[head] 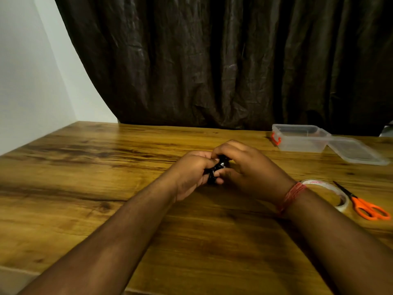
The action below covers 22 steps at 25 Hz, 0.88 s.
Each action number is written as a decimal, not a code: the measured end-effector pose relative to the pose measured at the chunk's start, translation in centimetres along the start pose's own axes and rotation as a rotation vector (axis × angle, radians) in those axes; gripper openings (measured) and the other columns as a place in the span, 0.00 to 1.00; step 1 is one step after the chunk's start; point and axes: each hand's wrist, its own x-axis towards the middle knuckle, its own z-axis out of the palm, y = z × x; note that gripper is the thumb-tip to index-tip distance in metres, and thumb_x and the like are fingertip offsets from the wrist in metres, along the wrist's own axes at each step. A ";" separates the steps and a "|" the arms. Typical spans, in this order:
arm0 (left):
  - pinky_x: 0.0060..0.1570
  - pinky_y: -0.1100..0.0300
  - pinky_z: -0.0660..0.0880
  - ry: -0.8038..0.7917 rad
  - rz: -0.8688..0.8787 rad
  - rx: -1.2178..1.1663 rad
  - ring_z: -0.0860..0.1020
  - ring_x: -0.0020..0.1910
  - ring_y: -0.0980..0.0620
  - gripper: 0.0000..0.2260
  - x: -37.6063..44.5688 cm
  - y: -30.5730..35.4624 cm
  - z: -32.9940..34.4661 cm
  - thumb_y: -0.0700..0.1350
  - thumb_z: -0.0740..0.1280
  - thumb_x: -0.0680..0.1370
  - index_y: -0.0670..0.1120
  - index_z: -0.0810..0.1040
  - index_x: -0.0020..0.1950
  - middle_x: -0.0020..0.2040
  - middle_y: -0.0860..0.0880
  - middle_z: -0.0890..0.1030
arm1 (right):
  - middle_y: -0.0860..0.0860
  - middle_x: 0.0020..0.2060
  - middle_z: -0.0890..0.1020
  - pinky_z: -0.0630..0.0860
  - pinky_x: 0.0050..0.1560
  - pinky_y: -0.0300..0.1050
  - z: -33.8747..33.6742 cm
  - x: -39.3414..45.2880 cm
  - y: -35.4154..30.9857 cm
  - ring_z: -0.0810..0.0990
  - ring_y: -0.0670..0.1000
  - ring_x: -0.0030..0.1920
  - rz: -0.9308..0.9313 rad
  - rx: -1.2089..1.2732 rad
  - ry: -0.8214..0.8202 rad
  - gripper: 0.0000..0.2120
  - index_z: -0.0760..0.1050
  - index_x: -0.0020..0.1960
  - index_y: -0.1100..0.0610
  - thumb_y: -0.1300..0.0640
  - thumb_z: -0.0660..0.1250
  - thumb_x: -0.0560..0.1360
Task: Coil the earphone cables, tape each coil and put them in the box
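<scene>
A black earphone cable coil (217, 170) is bunched between both hands above the middle of the wooden table (106, 188). My left hand (192, 173) grips its left side with the fingers curled round it. My right hand (244, 167) closes over its right side, thumb underneath. Most of the coil is hidden by the fingers. The clear plastic box (297, 138) stands open at the back right, with an orange latch (276, 139) on its left end. A roll of clear tape (331, 193) lies just behind my right wrist.
The box's clear lid (357, 152) lies flat to the right of the box. Orange-handled scissors (365, 204) rest beside the tape at the right edge. A dark curtain (212, 60) hangs behind the table, and a white wall (25, 81) runs along the left.
</scene>
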 end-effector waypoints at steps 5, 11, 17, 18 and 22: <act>0.32 0.63 0.78 0.035 -0.025 -0.055 0.79 0.35 0.53 0.12 -0.1 0.2 0.0 0.34 0.58 0.81 0.30 0.75 0.60 0.44 0.40 0.81 | 0.46 0.52 0.77 0.75 0.52 0.48 0.1 -0.1 0.2 0.76 0.46 0.53 0.069 0.073 0.015 0.14 0.74 0.58 0.50 0.56 0.71 0.74; 0.34 0.64 0.80 0.113 -0.019 -0.115 0.81 0.33 0.54 0.10 -0.1 0.2 0.3 0.40 0.63 0.81 0.35 0.78 0.56 0.42 0.41 0.83 | 0.44 0.48 0.78 0.75 0.45 0.43 0.4 0.1 0.1 0.77 0.42 0.48 0.146 0.131 0.074 0.16 0.71 0.57 0.46 0.53 0.72 0.73; 0.33 0.60 0.82 0.161 0.074 -0.087 0.82 0.31 0.50 0.07 -0.2 0.4 0.0 0.43 0.66 0.80 0.43 0.71 0.45 0.38 0.42 0.82 | 0.45 0.40 0.78 0.72 0.37 0.34 0.7 -0.1 -0.2 0.77 0.42 0.40 0.216 0.201 0.149 0.13 0.71 0.54 0.44 0.54 0.71 0.74; 0.36 0.59 0.82 0.139 0.091 -0.091 0.82 0.32 0.49 0.06 -0.2 0.4 0.0 0.42 0.65 0.80 0.42 0.72 0.45 0.39 0.41 0.82 | 0.45 0.39 0.78 0.71 0.36 0.33 0.6 0.0 -0.1 0.77 0.42 0.40 0.219 0.194 0.167 0.11 0.72 0.53 0.45 0.54 0.71 0.74; 0.43 0.59 0.82 0.087 0.135 -0.036 0.83 0.38 0.51 0.06 -0.2 0.0 0.2 0.37 0.67 0.78 0.40 0.77 0.54 0.43 0.42 0.84 | 0.46 0.37 0.80 0.69 0.32 0.32 0.3 -0.1 0.4 0.77 0.43 0.37 0.294 0.221 0.239 0.06 0.73 0.48 0.46 0.54 0.70 0.75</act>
